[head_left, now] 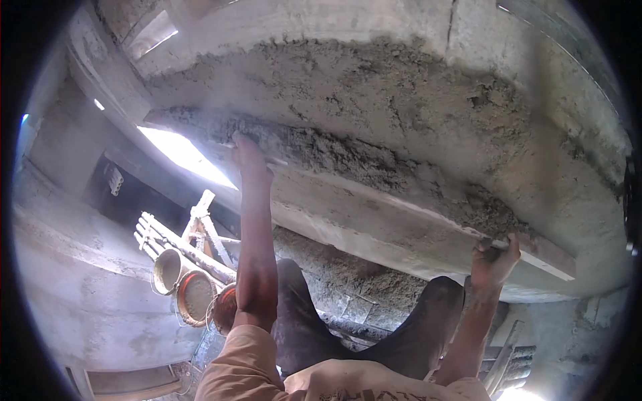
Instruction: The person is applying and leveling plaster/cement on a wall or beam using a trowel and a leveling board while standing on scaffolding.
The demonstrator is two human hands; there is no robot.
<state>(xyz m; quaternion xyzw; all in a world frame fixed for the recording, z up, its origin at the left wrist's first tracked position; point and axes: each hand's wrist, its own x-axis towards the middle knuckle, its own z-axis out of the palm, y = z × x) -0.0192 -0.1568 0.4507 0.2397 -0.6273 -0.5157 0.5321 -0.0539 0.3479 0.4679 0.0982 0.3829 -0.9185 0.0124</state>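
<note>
At twelve o'clock from the knees (pixel 438 307), a mortar-crusted board (pixel 428 212) lies along the grey wall (pixel 428 113), its long axis running ten to four. The hands, well apart, clamp its near edge: left hand (pixel 249 157) toward ten, right hand (pixel 493 262) toward four.

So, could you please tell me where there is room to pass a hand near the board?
Room seems open between the left hand and right hand, below the long board they hold and above the knees. Left of the left forearm, buckets and poles crowd together; mortar heaps along the board's upper edge.
</note>
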